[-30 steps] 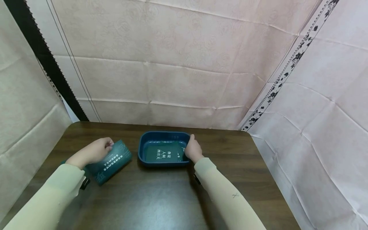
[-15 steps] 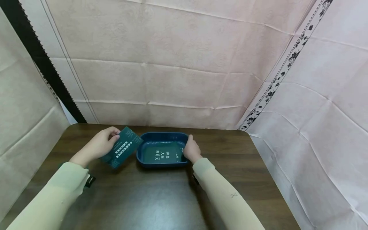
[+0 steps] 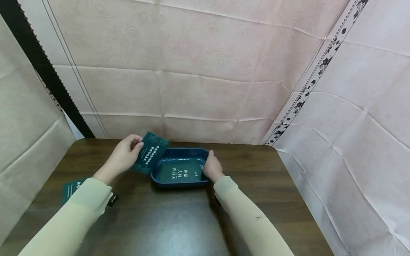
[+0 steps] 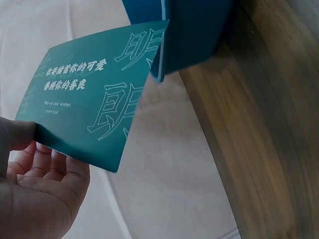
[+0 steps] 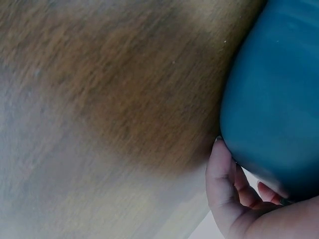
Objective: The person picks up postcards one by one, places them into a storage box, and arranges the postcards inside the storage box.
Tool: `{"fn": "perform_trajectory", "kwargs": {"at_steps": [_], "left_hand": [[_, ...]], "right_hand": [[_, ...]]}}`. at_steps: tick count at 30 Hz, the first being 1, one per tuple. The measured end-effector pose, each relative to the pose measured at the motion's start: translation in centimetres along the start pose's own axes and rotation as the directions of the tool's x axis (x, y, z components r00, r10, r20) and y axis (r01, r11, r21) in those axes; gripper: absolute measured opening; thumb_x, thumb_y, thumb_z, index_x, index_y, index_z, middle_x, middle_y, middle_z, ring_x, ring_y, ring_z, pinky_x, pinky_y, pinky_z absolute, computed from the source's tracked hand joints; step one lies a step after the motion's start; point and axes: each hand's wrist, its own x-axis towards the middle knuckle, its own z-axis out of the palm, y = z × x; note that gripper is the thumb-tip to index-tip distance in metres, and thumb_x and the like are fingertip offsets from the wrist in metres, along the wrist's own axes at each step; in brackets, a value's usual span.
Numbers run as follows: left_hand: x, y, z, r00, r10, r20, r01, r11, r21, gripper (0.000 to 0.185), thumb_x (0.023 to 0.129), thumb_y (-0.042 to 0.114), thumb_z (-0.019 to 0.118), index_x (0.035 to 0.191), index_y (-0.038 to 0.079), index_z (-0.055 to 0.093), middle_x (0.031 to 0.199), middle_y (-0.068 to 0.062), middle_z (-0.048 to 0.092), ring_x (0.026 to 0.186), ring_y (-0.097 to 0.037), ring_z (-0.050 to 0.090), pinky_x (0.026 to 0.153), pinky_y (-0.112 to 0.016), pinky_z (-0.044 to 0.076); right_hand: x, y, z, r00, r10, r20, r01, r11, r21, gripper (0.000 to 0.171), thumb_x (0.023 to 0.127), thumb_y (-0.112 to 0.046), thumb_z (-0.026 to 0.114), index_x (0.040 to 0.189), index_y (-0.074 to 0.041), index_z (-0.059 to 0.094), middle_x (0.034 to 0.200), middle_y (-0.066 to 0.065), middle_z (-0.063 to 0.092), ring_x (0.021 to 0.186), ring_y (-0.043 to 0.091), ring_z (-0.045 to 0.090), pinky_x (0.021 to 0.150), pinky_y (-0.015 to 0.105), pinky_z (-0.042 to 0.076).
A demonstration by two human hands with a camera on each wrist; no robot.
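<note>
Two hands are being shown at work over a dark wooden table (image 3: pixel 179 220). A green card (image 3: pixel 150 153) printed with white characters is being pinched between the thumb and fingers of the left hand (image 3: pixel 123 158); it is being held tilted in the air, its far edge just above the left rim of a blue tray (image 3: pixel 160 160). The tray's right wall is being gripped by the curled fingers (image 5: pixel 222 179) of the right hand (image 3: pixel 212 168), though the fingertips are mostly being hidden by the tray. A second green card (image 3: pixel 180 171) is lying flat inside the tray. A third green card (image 3: pixel 71 188) is lying on the table, partly covered by the left sleeve (image 3: pixel 73 217). Pink cloth (image 3: pixel 205 71) is hanging behind.
</note>
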Motion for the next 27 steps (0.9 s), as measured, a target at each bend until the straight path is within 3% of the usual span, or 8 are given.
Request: {"fn": "perform_trajectory", "kwargs": {"at_steps": [14,27], "left_hand": [[1.2,2.1,1.9,0.999,0.045,-0.022,-0.046,0.998,-0.046,0.027,0.103,0.03,0.046,0.118,0.008,0.054,0.102,-0.011,0.056,0.09,-0.027,0.05,0.079,-0.041,0.045],[2.2,2.7,4.6,0.997,0.032,0.074,-0.032,0.999,-0.005,0.018,0.101,0.027,0.051,0.112,0.013,0.057,0.101,-0.007,0.059,0.09,-0.026,0.052,0.08,-0.04,0.049]], "right_hand": [[0.0,-0.1,0.0,1.0,-0.006,-0.019,0.005,1.0,-0.021,0.071,0.092,-0.004,0.061,0.149,-0.011,0.019,0.123,0.015,0.059,0.093,0.026,0.061,0.084,0.051,0.052],[0.3,-0.2,0.0,1.0,-0.003,-0.003,0.002,0.999,-0.047,0.072,0.093,-0.006,0.061,0.15,-0.011,0.017,0.126,0.014,0.058,0.097,0.025,0.06,0.086,0.049,0.051]]}}
